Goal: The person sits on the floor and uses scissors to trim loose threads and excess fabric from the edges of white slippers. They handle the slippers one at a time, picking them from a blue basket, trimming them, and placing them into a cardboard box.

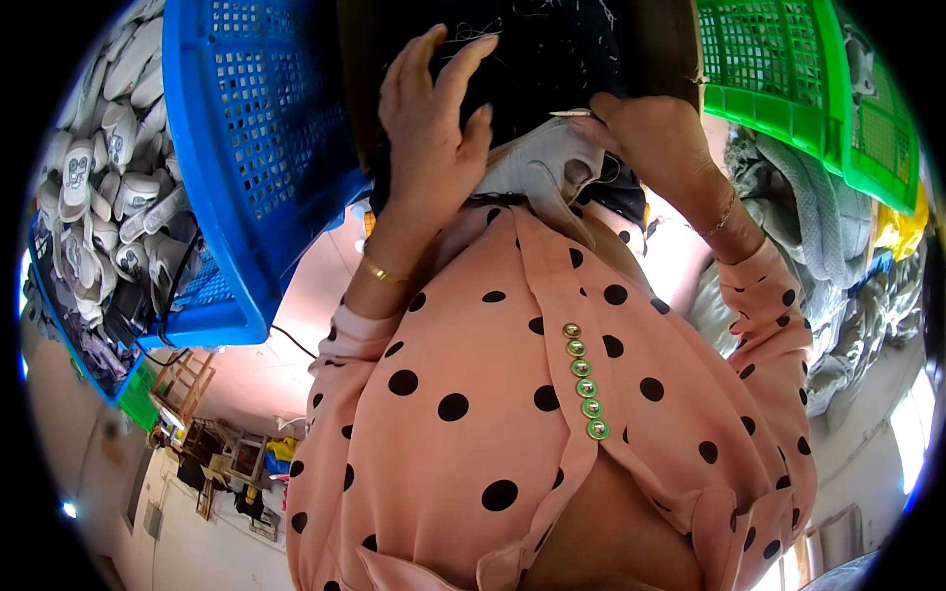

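Note:
My left hand is raised over dark cloth, its fingers apart and nothing seen in them. Fine white threads show by its fingertips. Closed fingers of my right hand hold a small pointed metal tool, its tip toward the left; most of it is hidden, so its exact kind cannot be told. Just below that tip, a white shoe upper with a loose strap lies on my lap, between the two hands. White thread scraps are scattered on the dark cloth.
At the left stands a blue plastic crate, beside a heap of white shoe uppers. A green crate is at the far right, with grey-white bundled material under it. Wooden stools stand lower left.

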A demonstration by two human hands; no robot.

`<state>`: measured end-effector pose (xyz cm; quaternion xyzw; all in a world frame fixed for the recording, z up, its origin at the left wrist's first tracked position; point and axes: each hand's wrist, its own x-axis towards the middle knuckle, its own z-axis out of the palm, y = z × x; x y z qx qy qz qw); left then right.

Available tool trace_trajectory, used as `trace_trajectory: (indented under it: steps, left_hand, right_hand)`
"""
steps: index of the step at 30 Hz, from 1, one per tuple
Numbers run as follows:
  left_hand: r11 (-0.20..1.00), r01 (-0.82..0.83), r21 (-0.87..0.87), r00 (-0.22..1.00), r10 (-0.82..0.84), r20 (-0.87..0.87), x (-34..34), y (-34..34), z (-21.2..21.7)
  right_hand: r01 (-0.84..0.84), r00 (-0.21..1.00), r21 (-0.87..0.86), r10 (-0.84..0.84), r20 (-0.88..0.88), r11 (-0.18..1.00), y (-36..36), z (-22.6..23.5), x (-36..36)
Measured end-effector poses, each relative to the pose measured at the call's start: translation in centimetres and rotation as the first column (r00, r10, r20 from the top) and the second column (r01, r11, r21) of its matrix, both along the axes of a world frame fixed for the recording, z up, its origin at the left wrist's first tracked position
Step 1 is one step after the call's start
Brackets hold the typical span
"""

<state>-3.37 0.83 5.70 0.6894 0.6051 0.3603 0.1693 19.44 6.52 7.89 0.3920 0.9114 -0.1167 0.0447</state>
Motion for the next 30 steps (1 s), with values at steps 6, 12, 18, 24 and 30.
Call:
trace_trajectory:
  steps: [6,12,18,24,30]
  left_hand:
    - [0.939,0.258,-0.226,0.965,-0.263,0.008,-1.5,-4.4,2.5]
    - [0.970,0.207,-0.126,0.978,-0.210,-0.008,0.0,-5.1,2.1]
    - [0.980,0.199,-0.009,0.978,-0.199,-0.059,0.4,-5.1,1.9]
    - [0.983,0.185,0.018,0.981,-0.184,-0.058,0.6,-4.7,1.4]
    - [0.984,0.174,-0.020,0.984,-0.174,0.026,1.0,-4.6,1.0]
  right_hand:
    - [0.028,0.997,0.095,-0.021,-0.073,0.995,0.5,-2.0,-0.5]
    - [0.147,0.975,-0.003,-0.146,-0.170,0.989,0.3,-1.3,0.1]
    - [0.011,0.968,-0.070,-0.028,-0.249,0.997,-1.5,2.7,0.3]
    - [-0.141,0.983,-0.046,0.135,-0.123,0.989,-1.9,3.8,-0.2]
    - [-0.206,0.977,-0.084,0.200,-0.078,0.975,-1.8,4.0,-0.9]
